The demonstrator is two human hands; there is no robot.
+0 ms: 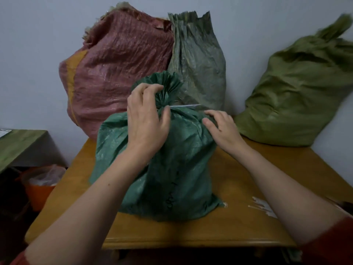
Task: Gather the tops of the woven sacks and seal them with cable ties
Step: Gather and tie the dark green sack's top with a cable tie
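Observation:
A dark green woven sack (pixel 172 169) stands upright in the middle of the wooden table (pixel 248 217). Its top is bunched into a fanned neck (pixel 168 87). A white cable tie (pixel 183 106) circles that neck, its tail pointing right. My left hand (pixel 147 119) grips the gathered neck, fingers curled over it and thumb by the tie. My right hand (pixel 221 127) rests on the sack's right shoulder with relaxed, slightly bent fingers, just below the tie's tail. Several loose white cable ties (pixel 263 206) lie on the table at the right, partly hidden by my forearm.
A red woven sack (pixel 114 73) and a grey-green sack (pixel 198 62) stand open-topped against the wall behind. An olive sack (pixel 298 96) leans at the right, its top gathered. An orange bucket (pixel 40 186) sits on the floor at the left, beside a green-covered surface (pixel 21 146).

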